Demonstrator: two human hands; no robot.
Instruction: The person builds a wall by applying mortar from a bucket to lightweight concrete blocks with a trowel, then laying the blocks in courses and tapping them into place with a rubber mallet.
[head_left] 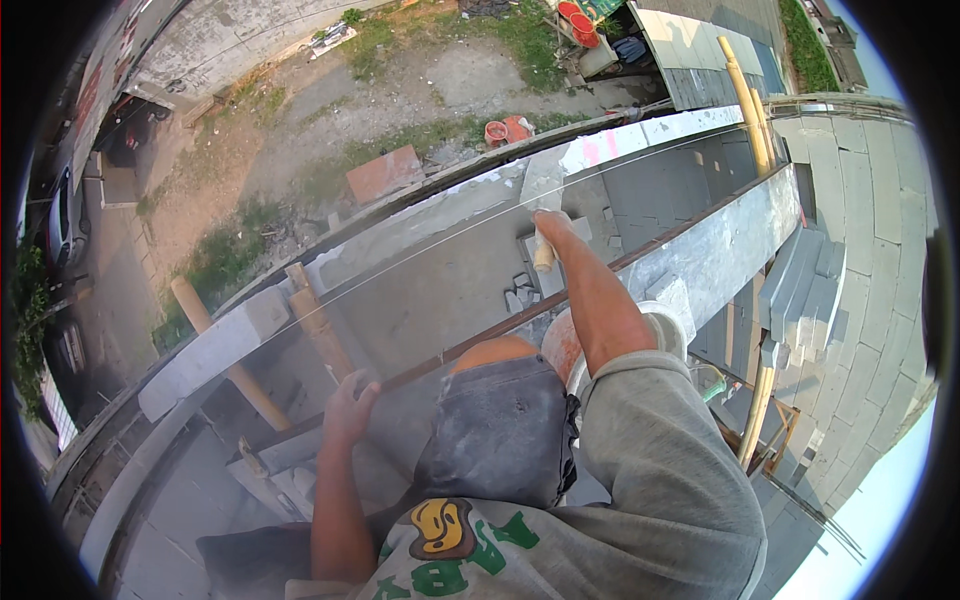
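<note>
My right hand (552, 224) is closed around the pale wooden handle (543, 254) of a trowel. Its grey blade (543, 180) lies over the top of a low block wall (440, 212), where grey mortar is spread. A thin taut string (455, 232) runs along the wall, close to my right hand. My left hand (350, 405) is empty, fingers loosely apart, near the edge of a long plank (700, 262). A white block (215, 335) sits on the wall to the left. Beside my right forearm stands a white bucket (672, 325), partly hidden by my arm.
Bamboo poles (745, 100) rise at the right, with others (230, 355) at the left. Grey blocks (800, 290) are stacked at the right; broken block pieces (520, 293) lie below the plank. Beyond the wall is a drop to a dirt yard (300, 140).
</note>
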